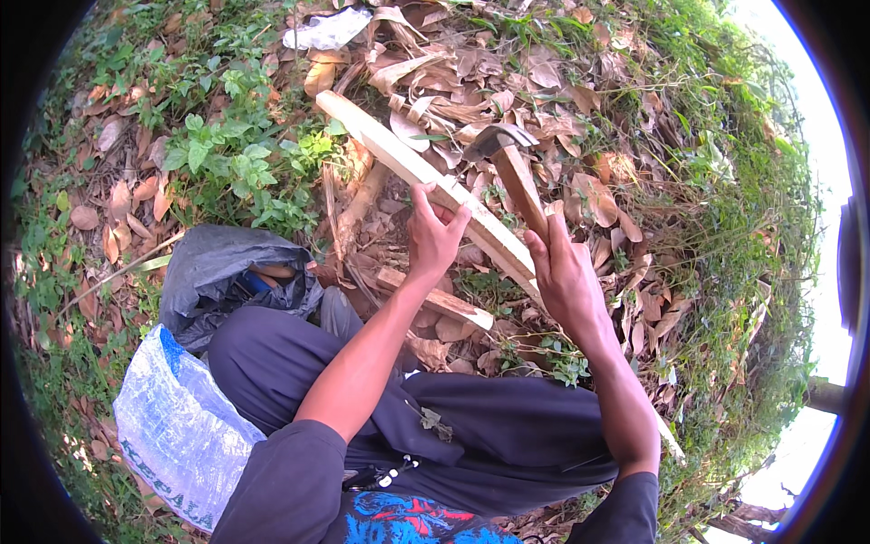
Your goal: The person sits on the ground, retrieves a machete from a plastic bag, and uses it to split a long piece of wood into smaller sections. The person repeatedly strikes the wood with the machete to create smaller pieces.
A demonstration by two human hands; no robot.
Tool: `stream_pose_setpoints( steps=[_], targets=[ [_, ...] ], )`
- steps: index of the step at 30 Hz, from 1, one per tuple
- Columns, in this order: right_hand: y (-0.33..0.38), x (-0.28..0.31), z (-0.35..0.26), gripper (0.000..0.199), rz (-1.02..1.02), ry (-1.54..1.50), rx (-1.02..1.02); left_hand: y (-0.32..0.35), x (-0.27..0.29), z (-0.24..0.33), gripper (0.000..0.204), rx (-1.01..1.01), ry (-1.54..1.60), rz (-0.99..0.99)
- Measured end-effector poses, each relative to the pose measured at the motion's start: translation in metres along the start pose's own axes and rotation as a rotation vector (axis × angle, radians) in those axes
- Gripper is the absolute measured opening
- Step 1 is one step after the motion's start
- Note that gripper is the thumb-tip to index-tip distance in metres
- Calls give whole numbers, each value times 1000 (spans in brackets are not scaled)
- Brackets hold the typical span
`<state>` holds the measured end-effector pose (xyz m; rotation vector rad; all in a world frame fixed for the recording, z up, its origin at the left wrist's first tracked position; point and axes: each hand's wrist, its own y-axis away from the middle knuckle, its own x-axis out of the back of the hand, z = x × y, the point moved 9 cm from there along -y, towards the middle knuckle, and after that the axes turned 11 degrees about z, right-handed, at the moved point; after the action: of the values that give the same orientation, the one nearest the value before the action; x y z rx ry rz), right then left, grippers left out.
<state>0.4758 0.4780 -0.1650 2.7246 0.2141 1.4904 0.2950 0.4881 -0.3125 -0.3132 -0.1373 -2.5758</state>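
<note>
A long pale wooden strip (pixel 390 148) runs slantwise from the upper left, passing behind my right forearm. My left hand (pixel 437 231) is closed at its near edge, with thumb and forefinger gripping it; whether something small is also pinched there is hidden. My right hand (pixel 569 281) is wrapped round the wooden handle of a hammer (pixel 519 181). Its dark metal head points away from me, just beyond the strip and apart from my left fingers. Below my left hand, a short wooden block (pixel 444 301) lies on the leaves near my legs.
Beside my knee sits a dark plastic bag (pixel 204 272) with its mouth spread and things inside. A white and blue woven sack (pixel 181 426) lies near my left elbow. Dry leaves (pixel 544 72) and green plants (pixel 227 154) cover the ground. A white plastic scrap (pixel 328 30) lies farther off.
</note>
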Motion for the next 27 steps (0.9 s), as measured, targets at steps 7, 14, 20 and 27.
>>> stream_pose_setpoints(
  steps=[7, 14, 20, 27],
  targets=[
    [2, -14, 4, 31, -20, 42, 40, 1, -3, 1, 56, -11, -3, -3],
    [2, -3, 0, 31, 4, -6, 22, 0, -1, -2, 57, 28, 8, -12],
    [2, -6, 6, 31, -17, 36, -15, 1, -5, -3, 60, 55, 3, -38],
    [2, -6, 8, 27, 9, -21, 5, 1, -4, -4, 61, -31, 10, -18]
  ],
)
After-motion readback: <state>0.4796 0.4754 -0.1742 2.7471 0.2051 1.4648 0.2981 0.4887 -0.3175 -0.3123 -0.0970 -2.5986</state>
